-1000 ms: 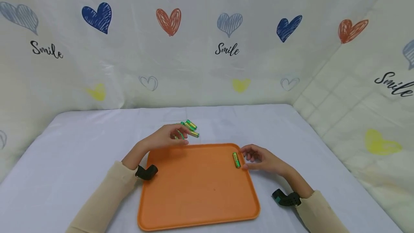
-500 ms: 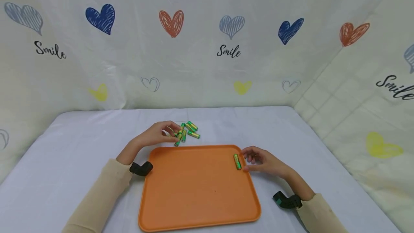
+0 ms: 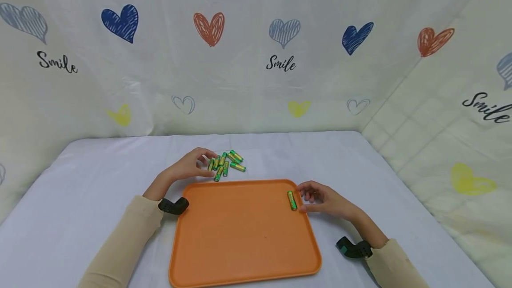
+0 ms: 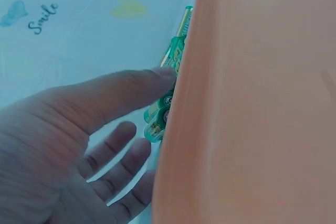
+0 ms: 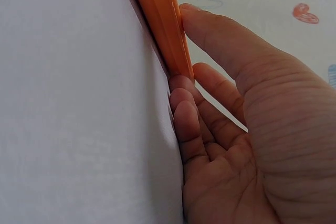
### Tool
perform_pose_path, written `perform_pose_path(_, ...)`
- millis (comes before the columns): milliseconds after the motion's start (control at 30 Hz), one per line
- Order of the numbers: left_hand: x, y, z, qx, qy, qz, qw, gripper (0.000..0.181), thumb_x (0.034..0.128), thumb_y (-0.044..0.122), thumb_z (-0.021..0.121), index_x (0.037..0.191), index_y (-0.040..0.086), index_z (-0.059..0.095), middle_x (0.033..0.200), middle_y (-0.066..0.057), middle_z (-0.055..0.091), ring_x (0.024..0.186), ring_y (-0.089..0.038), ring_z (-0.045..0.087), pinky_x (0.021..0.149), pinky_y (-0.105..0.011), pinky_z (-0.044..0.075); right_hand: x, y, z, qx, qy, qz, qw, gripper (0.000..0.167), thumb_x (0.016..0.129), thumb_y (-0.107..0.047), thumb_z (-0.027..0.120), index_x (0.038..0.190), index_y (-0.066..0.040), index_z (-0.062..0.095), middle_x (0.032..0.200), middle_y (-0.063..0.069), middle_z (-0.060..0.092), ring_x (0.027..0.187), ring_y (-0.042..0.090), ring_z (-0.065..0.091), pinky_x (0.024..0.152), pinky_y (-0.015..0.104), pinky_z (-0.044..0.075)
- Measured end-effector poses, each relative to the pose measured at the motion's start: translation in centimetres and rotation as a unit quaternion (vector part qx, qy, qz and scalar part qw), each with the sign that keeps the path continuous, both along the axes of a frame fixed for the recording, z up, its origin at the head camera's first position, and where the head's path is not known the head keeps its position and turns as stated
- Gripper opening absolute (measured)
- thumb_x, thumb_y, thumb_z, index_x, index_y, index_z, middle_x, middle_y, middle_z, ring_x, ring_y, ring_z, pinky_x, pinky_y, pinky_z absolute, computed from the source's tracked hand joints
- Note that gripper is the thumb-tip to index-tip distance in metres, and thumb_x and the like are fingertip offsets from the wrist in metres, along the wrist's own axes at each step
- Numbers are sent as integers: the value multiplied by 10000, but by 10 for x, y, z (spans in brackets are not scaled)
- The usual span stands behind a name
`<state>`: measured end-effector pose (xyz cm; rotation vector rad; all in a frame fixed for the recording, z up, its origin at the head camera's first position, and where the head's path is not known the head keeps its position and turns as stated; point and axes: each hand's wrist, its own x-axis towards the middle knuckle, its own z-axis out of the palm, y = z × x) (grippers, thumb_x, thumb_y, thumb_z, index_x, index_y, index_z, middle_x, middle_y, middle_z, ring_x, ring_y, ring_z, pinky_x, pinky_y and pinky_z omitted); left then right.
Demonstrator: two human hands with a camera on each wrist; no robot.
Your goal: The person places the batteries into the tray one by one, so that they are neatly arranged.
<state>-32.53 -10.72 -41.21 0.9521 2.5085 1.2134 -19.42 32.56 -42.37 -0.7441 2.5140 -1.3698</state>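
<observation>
Several green-and-yellow batteries (image 3: 226, 168) lie in a loose group on the white cloth, behind the orange tray (image 3: 244, 234). My left hand (image 3: 193, 164) is at the group's left end, its thumb and fingers apart beside the leftmost battery (image 3: 210, 165). In the left wrist view the thumb passes in front of some batteries (image 4: 156, 129); whether it touches one I cannot tell. One battery (image 3: 292, 200) lies on the tray near its far right corner. Just outside it, my right hand (image 3: 326, 198) has loosely bent fingers, the thumb against the tray's rim (image 5: 176, 35).
The white tablecloth (image 3: 104, 177) extends around the tray. A backdrop (image 3: 248, 79) with hearts and "Smile" lettering rises behind the table and along its right side. Each wrist wears a dark camera mount, the left one (image 3: 174, 206) over the tray's left edge.
My left hand has moved left, from over the batteries to their left end, so more of them show. The right hand and the battery on the tray have stayed in place.
</observation>
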Motion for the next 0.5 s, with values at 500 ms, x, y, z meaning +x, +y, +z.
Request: perform_pose_path(500, -5, -2, -8, -256, -133, 165, 9994, 598, 824, 105, 782, 1336, -39, 509, 1292, -203, 537, 1103, -317, 550, 916, -418, 467, -1, -1, 0, 22, -113, 1, 9999, 437, 860, -119, 755, 1245, -40, 564, 1004, 146, 546, 869, 212, 488, 735, 239, 438)
